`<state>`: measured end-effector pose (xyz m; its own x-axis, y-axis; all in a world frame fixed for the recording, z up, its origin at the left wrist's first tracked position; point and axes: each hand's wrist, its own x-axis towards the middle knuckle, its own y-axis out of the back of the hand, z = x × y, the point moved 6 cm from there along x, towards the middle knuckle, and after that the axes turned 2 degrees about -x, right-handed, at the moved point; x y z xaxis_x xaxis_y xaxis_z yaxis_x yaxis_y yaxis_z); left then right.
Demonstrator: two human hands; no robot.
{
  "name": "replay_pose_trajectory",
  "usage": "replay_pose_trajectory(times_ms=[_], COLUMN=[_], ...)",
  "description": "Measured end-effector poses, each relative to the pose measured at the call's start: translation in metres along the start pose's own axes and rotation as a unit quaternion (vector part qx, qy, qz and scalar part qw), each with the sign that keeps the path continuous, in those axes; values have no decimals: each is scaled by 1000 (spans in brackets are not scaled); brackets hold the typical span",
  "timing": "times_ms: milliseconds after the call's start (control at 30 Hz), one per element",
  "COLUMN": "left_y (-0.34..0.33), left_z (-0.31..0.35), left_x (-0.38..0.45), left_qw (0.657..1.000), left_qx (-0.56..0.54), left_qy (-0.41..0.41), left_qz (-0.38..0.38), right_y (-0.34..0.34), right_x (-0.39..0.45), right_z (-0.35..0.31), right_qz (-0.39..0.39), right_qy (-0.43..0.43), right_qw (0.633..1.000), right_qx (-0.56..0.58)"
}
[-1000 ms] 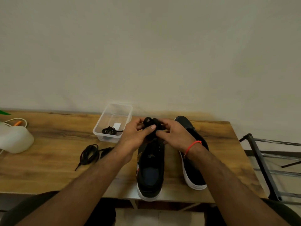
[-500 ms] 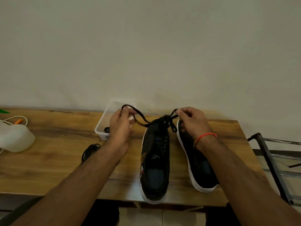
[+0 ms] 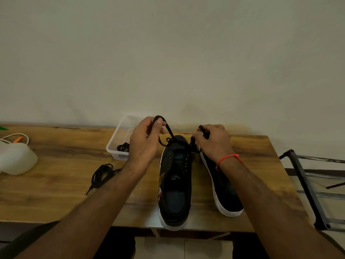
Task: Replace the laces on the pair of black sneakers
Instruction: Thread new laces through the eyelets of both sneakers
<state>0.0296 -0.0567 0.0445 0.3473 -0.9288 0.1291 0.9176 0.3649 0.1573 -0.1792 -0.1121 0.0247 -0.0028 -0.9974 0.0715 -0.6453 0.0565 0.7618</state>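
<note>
Two black sneakers with white soles stand side by side on the wooden table [image 3: 56,193], toes away from me. A black lace [image 3: 170,134] runs through the toe end of the left sneaker [image 3: 175,186]. My left hand [image 3: 145,143] pinches one end of that lace, lifted above the toe. My right hand [image 3: 212,143] grips the other end, just right of the toe and over the right sneaker [image 3: 224,191], whose front it hides. A red thread circles my right wrist.
A loose black lace [image 3: 100,173] lies coiled on the table left of my left arm. A clear plastic tub [image 3: 116,144] behind it holds another coiled lace. A white object with a cable [image 3: 16,158] sits at far left. A metal rack [image 3: 308,184] stands right of the table.
A second ago both hands were together at the left sneaker's toe. They have since drawn apart, pulling the lace ends out to either side and upward.
</note>
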Motion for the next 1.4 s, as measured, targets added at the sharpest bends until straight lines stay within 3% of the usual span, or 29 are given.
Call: replay_pose_trajectory(times_ms=[67,167,233,333,400,467,533,633,667,700,733,767,833,867,900,967,1067,1200,1300,1400], left_y=[-6,-17,-20,-16,-5,6,21,38,38,38,36,32,16,8,0,-9,-13,-13,-9,-9], left_z=[5,10,12,17,16,14,10,-3,-4,-5,-5,-3,5,9,12,12,1,5,8,6], left_x=[-3,-7,-8,-6,-2,3,12,20,19,17,15,13,8,6,3,-2,-7,-6,-4,-5], left_qw=[998,989,985,985,984,975,983,988,975,966,966,974,992,997,997,995,992,991,993,992], left_qx=[-4,35,41,58,114,194,176,-65,-133,-168,-169,-144,-68,-37,-10,26,39,55,68,70], left_qy=[-14,-63,-96,-127,-123,-107,-52,124,165,184,184,169,102,66,37,17,48,30,23,22], left_qz=[-53,-127,-138,-102,-63,-34,8,65,68,70,64,50,-4,-34,-60,-90,-114,-115,-96,-98], right_y=[-2,-12,-14,-2,9,23,39,52,53,52,51,47,35,26,17,-1,-21,-21,-15,-12], right_x=[-2,-15,-18,-8,-2,3,5,6,6,6,7,7,6,4,-1,-13,-29,-30,-30,-37], right_z=[-4,-30,-35,-26,-17,-6,9,31,35,37,35,29,10,-1,-11,-28,-44,-44,-46,-50], right_qz=[-35,-115,-111,-50,-1,63,144,217,219,206,175,127,12,-37,-75,-143,-263,-291,-319,-365], right_qy=[47,184,208,112,30,-51,-122,-176,-184,-191,-195,-191,-128,-71,-13,83,157,100,49,60], right_qw=[996,976,971,977,958,906,831,687,668,680,723,788,929,971,991,986,949,925,881,866], right_qx=[-71,-16,39,172,285,417,523,671,687,677,639,571,347,223,114,22,79,224,346,336])
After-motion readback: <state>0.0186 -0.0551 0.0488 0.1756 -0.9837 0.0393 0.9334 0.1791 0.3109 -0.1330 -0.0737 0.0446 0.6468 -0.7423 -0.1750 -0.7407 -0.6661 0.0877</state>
